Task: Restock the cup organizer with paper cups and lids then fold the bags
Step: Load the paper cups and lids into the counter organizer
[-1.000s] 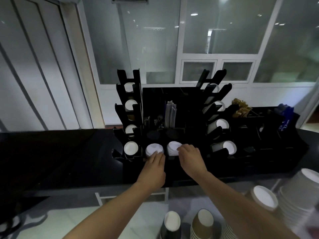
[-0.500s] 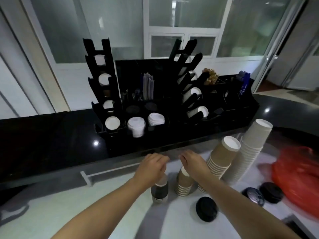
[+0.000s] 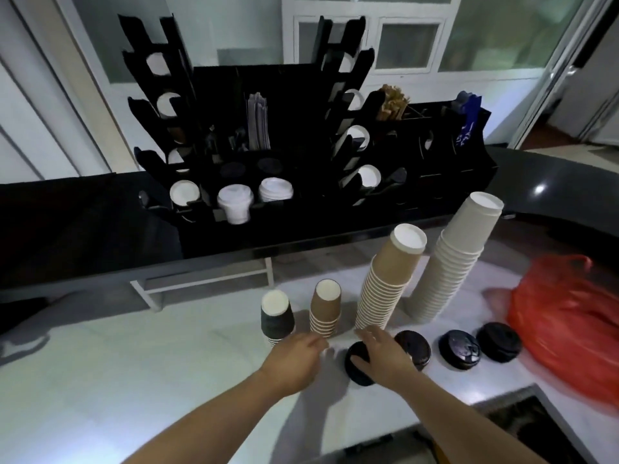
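Observation:
The black cup organizer [image 3: 311, 209] stands on the dark counter, with white lids [image 3: 275, 189] and cups in its slots. On the white worktop stand four upside-down cup stacks: a short black one [image 3: 276, 318], a short brown one [image 3: 325, 309], a tall brown one [image 3: 390, 279] and a tall white one [image 3: 454, 259]. Black lid stacks [image 3: 460, 349] lie in a row in front. My right hand [image 3: 382, 351] reaches onto the leftmost black lid stack [image 3: 357, 371], fingers spread. My left hand [image 3: 296, 356] hovers beside it, holding nothing. A red plastic bag [image 3: 569, 329] lies at right.
A dark raised counter ledge [image 3: 100, 262] runs between worktop and organizer. Stir sticks [image 3: 393, 98] and blue packets [image 3: 469, 122] sit in the organizer's right section. A dark recess [image 3: 522, 416] opens at the worktop's lower right.
Both hands drew back from the white lids in the organizer, came down past the small cup stacks and now sit at the black lids. The view tilted down and right.

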A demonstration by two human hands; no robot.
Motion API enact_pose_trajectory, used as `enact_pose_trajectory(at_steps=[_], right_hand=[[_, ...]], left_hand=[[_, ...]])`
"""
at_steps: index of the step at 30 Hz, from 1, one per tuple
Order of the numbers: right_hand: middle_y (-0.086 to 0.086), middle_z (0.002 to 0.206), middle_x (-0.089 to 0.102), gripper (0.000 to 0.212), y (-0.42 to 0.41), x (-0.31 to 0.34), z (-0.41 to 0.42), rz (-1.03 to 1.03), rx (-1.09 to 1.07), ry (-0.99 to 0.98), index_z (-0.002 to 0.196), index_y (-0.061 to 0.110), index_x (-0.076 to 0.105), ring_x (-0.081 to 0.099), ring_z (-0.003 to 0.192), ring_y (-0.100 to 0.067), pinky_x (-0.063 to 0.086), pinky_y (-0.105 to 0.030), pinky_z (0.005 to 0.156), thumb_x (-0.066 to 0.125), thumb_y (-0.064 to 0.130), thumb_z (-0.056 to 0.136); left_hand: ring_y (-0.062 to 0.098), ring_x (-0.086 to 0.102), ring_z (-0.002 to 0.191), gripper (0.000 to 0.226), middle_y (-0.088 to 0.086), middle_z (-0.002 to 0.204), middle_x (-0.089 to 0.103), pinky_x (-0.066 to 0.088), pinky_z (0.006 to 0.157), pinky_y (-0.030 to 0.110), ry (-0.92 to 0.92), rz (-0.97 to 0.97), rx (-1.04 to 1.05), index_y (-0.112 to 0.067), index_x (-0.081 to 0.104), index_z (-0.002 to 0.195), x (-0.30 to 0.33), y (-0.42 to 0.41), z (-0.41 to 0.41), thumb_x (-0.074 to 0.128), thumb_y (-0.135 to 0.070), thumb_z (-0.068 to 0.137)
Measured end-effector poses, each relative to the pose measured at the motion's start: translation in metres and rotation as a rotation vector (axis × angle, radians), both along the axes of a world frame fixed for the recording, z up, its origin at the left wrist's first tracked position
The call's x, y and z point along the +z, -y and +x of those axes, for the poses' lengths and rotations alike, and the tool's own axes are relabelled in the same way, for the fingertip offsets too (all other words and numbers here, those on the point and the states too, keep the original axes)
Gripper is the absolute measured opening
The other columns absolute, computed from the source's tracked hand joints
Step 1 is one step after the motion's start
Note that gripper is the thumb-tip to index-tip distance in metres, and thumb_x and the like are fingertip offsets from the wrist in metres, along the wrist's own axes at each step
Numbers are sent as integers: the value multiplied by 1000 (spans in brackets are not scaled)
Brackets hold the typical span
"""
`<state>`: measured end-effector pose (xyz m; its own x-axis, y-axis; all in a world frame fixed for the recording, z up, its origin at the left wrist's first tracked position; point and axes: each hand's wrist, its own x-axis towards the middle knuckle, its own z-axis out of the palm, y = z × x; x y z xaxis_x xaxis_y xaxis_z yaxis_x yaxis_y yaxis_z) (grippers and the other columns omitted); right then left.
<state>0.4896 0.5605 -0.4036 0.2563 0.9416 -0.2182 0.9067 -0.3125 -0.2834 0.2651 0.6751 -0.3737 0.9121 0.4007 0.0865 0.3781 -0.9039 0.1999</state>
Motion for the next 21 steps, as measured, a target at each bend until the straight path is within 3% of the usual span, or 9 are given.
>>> enact_pose_trajectory(at_steps=[4, 8, 15, 21], right_hand=[[-11, 165, 12, 84, 2, -36, 9, -157, 76, 47, 159, 26, 15, 21, 149, -38, 28, -47, 119, 54, 60, 93], [-11, 166, 8, 87, 6, -57, 2, -129, 57, 50, 159, 26, 12, 13, 151, -37, 22, -49, 121, 60, 52, 92], [-13, 159, 16, 87, 30, -67, -16, -106, 66, -8, 158, 27, 18, 25, 142, -41, 39, -46, 109, 68, 38, 88], [-9, 158, 14, 85, 36, -49, -24, -35, 56, -81, 156, 32, 20, 23, 142, -40, 35, -49, 113, 68, 39, 86]], left_hand=[[27, 64, 92, 34, 1, 112, 66, 55, 75, 38, -4, -62, 81, -21, 65, 115, -30, 30, 1, 45, -20, 87], [28, 63, 98, 39, 3, 122, 65, 55, 82, 41, -59, -133, 165, -18, 65, 124, -47, 57, -9, 48, -14, 88], [29, 62, 107, 40, 5, 129, 63, 52, 87, 38, -115, -159, 250, -16, 65, 125, -51, 83, -23, 45, -15, 91], [26, 52, 121, 38, 2, 143, 52, 47, 98, 39, -154, -128, 267, -19, 62, 132, -25, 76, -22, 44, -21, 98]])
